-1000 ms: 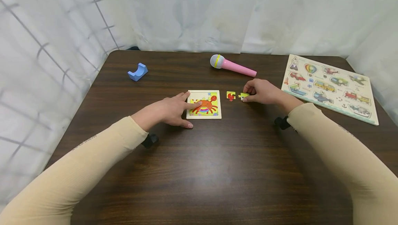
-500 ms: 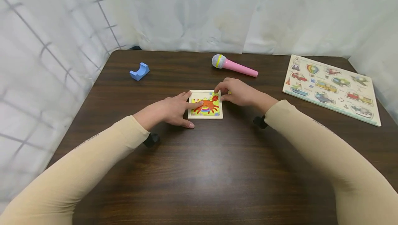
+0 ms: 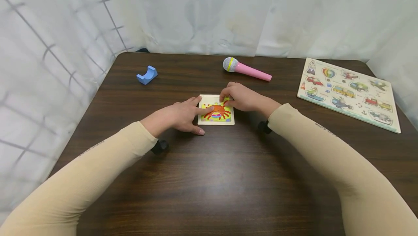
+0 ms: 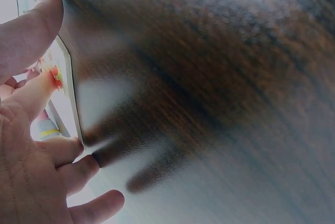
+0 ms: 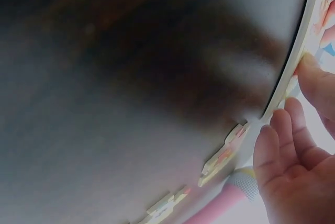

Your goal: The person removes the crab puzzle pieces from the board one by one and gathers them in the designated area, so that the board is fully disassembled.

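Wooden crab puzzle [image 3: 218,115] partly under both hands [image 3: 183,115] [image 3: 242,97]

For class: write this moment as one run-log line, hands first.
left hand: finger on crab puzzle | right hand: at puzzle's far right corner | two loose pieces: on table | microphone: beyond puzzle

A person's bare left hand [image 3: 180,116], bare right hand [image 3: 242,97], long tan left sleeve [image 3: 88,174] at the lower left, matching right sleeve [image 3: 326,152] at the lower right, small dark letters [image 3: 326,129], little black block [image 3: 160,147] by each wrist
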Tool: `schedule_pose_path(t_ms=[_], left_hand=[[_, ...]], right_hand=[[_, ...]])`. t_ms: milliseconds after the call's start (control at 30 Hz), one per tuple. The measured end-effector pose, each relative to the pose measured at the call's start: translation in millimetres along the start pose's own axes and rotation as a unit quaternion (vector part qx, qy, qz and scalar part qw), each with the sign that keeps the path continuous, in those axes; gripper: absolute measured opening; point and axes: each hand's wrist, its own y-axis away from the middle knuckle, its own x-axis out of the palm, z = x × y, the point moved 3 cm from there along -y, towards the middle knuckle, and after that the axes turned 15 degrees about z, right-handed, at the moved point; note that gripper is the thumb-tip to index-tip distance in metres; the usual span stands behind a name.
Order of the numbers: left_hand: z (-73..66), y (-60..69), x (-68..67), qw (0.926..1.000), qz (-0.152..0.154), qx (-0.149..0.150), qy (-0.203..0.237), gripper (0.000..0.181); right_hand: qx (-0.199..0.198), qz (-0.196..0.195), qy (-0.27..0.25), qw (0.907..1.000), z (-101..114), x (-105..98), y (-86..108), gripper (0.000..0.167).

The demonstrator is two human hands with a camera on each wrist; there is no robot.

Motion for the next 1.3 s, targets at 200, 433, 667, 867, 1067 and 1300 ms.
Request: schedule_pose_path(t_ms=[200,433,667,867,1067,1300], left_hand=[[-0.2,0.2,-0.1,1.0,0.0,0.001,0.002,0.088],[0.8,-1.0,0.8,1.0,-0.001,-0.001,0.001,0.088],[0.2,-1.2,1.1,1.0,-0.003,-0.003,0.002,0.088],[0.5,-1.7,1.5,1.0,-0.003,-0.003,0.002,0.088],[0.6,-1.8,2.1,1.0,-0.002,-0.004,0.003,0.088],[0.1,-0.9,1.8,1.0,-0.006,0.0,-0.005,0.088]], right_hand=[[-0.006,-0.004,-0.009,0.9999,1,0,-0.3,0.014],[-0.005,-0.034,-0.026,0.9991,0,-2,1.5,0.029],[0.02,-0.057,-0.068,0.9958,-5,-6,4.4,0.023],[0.02,-0.061,-0.106,0.9923,-9,-7,9.8,0.013],[0.015,-0.085,-0.153,0.9844,-21,-15,28.7,0.013],[0.082,-0.128,-0.114,0.9817,-63,-25,71.0,0.018]])
